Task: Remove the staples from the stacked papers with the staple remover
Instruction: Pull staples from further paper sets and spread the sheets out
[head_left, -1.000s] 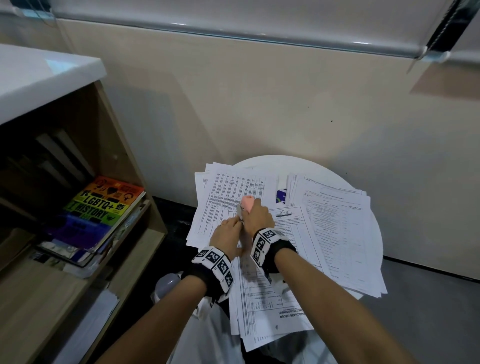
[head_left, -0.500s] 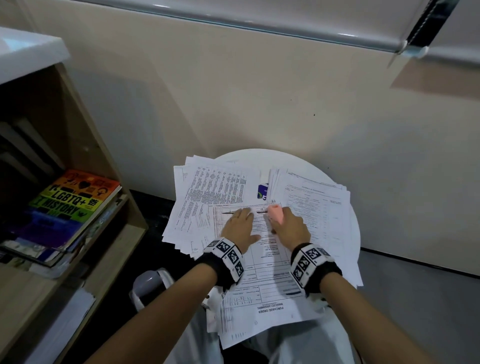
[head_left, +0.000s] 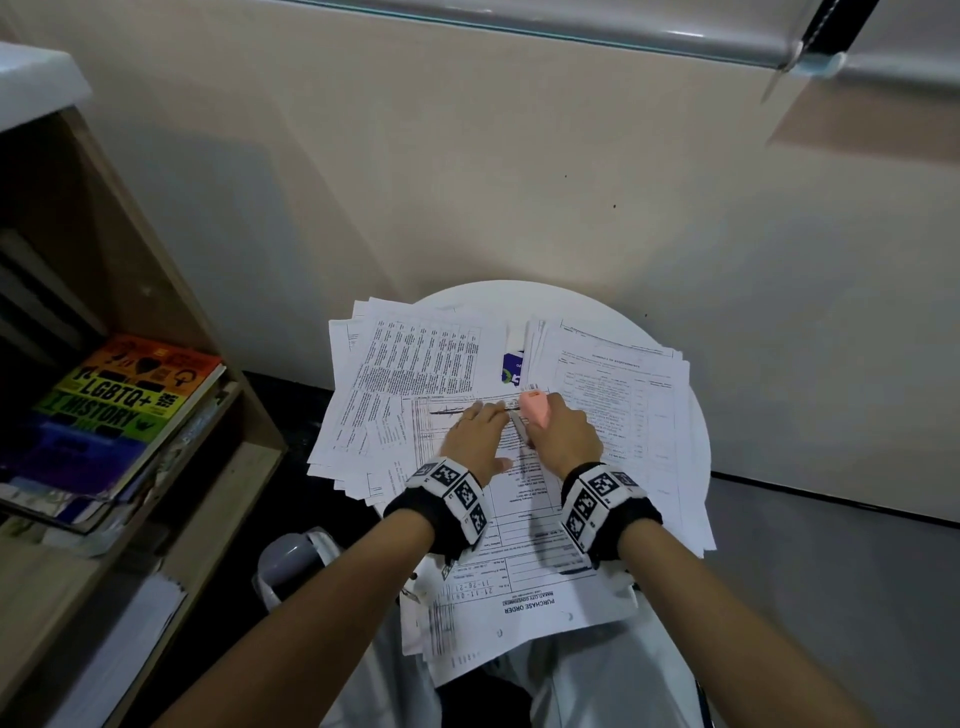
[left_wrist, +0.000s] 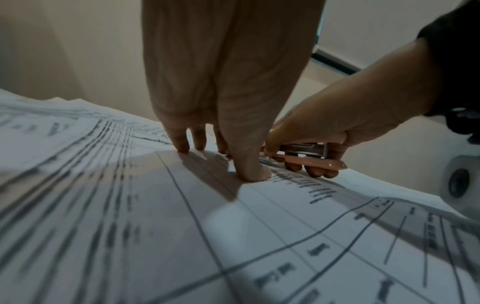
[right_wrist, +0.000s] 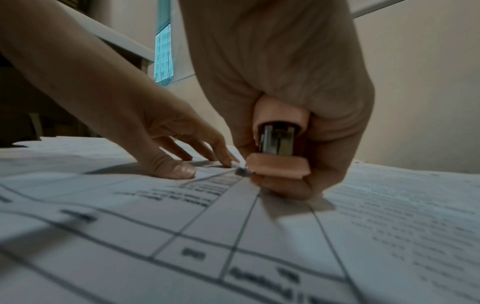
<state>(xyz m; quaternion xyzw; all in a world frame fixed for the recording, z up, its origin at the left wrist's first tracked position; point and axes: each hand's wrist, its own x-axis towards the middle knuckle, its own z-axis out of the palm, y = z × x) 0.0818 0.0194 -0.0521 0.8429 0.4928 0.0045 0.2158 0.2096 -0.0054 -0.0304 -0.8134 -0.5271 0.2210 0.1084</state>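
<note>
At the centre of the head view, the left hand (head_left: 475, 434) lies flat with straight fingers pressing the top sheet of the stacked papers (head_left: 519, 499) on the round white bench (head_left: 519, 299). Just right of it, the right hand (head_left: 563, 436) is curled around the pink staple remover (head_left: 535, 408), whose metal tip touches the paper beside the left fingertips (right_wrist: 233, 163).
</note>
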